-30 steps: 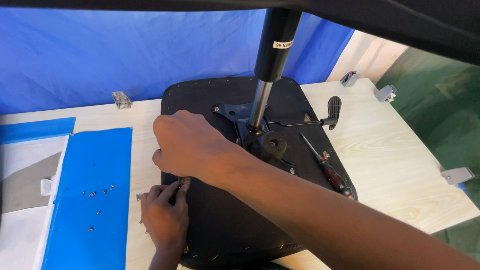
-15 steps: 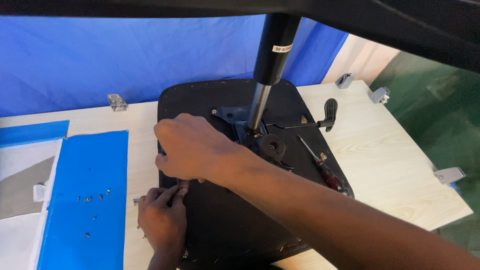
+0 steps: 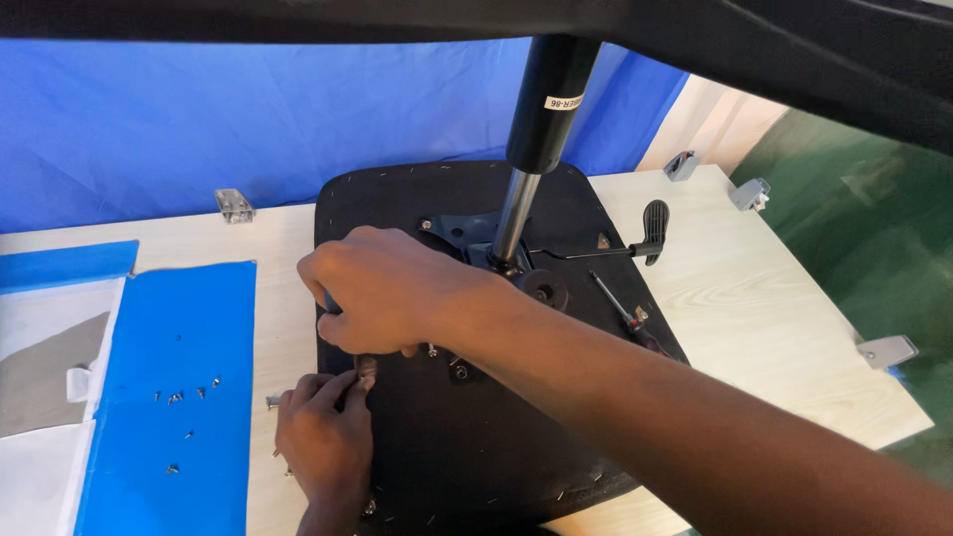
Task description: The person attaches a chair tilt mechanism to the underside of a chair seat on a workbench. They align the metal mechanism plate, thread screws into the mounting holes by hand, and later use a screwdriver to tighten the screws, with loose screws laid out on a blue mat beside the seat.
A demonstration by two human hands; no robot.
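- Bench of pale wood grain carries everything here, with a blue backdrop hanging beyond it.
- Black seat pan, upside down, lies flat on the bench and sits directly under both sets of fingers.
- Blue sheet lies out to the left of the fingers, beside a white and grey sheet.
- Gas cylinder, black above and bright metal below, rises from the mechanism plate just beyond the right fingers.
- Right hand reaches across the seat's left edge, its fingers curled down over a small part at that edge; what they grip is hidden.
- Left hand lies just nearer the camera, fingers pinched on a small dark piece right under the right hand, touching the seat edge.
- Lever with a black paddle juts out well to the right of the fingers.
- Screwdriver rests on the seat, right of the right wrist.
- Loose screws are scattered on the blue sheet, left of the left fingers.
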